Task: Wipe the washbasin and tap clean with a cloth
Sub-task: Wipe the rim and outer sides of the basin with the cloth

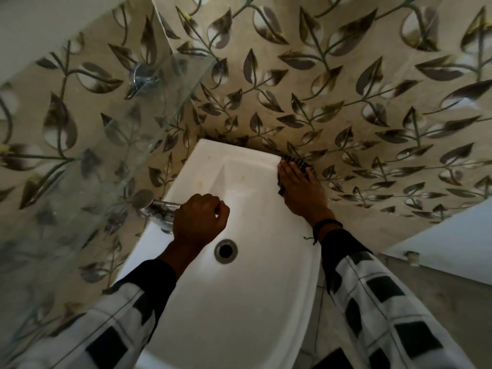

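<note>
Both busy: left hand point(201, 218) fists tap point(162, 206); right hand point(302, 190) flat on cloth point(299, 164).

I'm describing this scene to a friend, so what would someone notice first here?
A white washbasin fills the middle, against a wall of leaf-patterned tiles. The left hand is closed around the tap at the basin's left edge, while the right hand presses a dark striped cloth on the far right rim.

White basin point(239, 302) is sitting against the leaf-patterned wall, long and rounded at the near end, with its drain point(226, 250) open. Chrome tap point(162, 209) is projecting from the left rim. Dark striped cloth point(298, 166) is lying flat on the far right rim.
</note>
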`<state>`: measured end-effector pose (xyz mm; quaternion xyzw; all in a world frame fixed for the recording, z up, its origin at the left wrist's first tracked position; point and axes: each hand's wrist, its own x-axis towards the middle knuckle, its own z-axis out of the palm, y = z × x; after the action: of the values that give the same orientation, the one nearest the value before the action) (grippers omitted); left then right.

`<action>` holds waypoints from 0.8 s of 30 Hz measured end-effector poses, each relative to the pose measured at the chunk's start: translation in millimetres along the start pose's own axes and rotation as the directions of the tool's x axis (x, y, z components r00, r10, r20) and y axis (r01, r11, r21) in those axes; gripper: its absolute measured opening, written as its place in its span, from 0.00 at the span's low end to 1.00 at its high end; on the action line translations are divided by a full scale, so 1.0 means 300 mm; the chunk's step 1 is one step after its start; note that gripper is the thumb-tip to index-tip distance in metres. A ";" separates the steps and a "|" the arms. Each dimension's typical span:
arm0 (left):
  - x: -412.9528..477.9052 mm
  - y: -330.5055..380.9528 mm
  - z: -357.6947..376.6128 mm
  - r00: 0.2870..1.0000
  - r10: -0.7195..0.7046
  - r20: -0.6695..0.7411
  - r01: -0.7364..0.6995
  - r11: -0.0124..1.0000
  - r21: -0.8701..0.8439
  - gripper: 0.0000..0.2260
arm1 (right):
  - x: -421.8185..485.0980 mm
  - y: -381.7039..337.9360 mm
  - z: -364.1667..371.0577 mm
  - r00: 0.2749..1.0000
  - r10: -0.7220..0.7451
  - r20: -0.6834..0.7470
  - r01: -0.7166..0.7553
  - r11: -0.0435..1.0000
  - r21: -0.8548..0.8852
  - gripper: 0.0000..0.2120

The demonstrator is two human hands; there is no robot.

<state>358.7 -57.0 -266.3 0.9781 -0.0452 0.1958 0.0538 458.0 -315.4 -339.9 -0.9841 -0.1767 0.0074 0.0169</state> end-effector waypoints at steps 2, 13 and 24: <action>-0.004 0.002 -0.002 0.999 -0.013 0.033 0.014 1.000 -0.005 0.16 | -0.007 0.011 -0.001 1.000 -0.015 0.001 0.015 1.000 0.026 0.35; -0.004 -0.001 -0.003 1.000 0.006 -0.024 -0.006 1.000 -0.018 0.15 | 0.029 -0.005 -0.014 0.998 -0.037 0.057 0.034 0.999 0.040 0.35; 0.000 -0.004 -0.006 1.000 0.011 -0.022 -0.012 1.000 -0.012 0.15 | 0.095 -0.046 -0.028 0.994 -0.096 0.049 0.089 0.989 0.121 0.35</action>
<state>358.2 -55.6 -264.8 0.9753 -0.0515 0.2064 0.0593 480.3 -292.9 -331.4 -0.9715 -0.2217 0.0441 0.0708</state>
